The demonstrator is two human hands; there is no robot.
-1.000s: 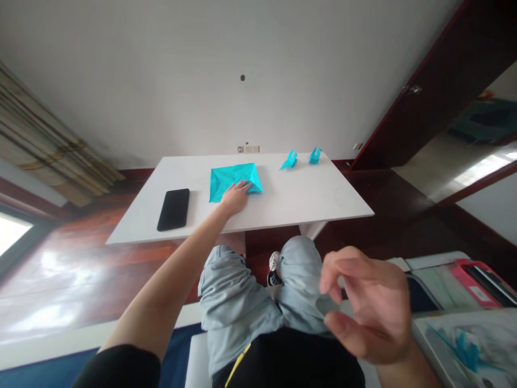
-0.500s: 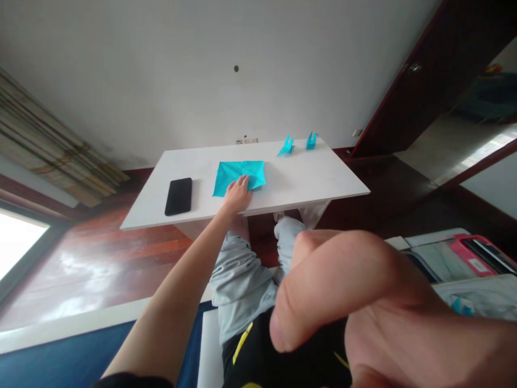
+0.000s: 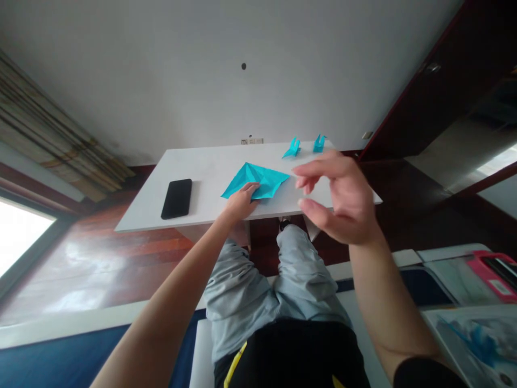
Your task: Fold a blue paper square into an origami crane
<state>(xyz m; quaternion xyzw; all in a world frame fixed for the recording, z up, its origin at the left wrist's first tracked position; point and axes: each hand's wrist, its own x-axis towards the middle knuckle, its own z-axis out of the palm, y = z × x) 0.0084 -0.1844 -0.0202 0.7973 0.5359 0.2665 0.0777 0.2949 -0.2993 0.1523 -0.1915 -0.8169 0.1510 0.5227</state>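
A creased sheet of turquoise origami paper (image 3: 264, 178) lies turned at an angle on the white table (image 3: 210, 156). My left hand (image 3: 243, 200) is at its near edge, fingers over the top and thumb by the edge, closed on the paper; the thumb's tip is partly hidden. In the air to the right of the sheet is my right hand (image 3: 343, 196), empty, with thumb and curved fingers apart. Two folded turquoise paper cranes, a left one (image 3: 293, 147) and a right one (image 3: 319, 143), stand at the table's far right.
A black tablet-like device (image 3: 176, 198) lies at the table's left. Right of my legs are a pink case (image 3: 495, 275) and a clear plastic bag (image 3: 480, 339) with something blue inside. A wall with sockets (image 3: 252, 141) is behind the table.
The sheet has turned, so a corner now points toward the wall, and my left hand has shifted to its near edge. My right hand has moved from close to the camera out toward the table.
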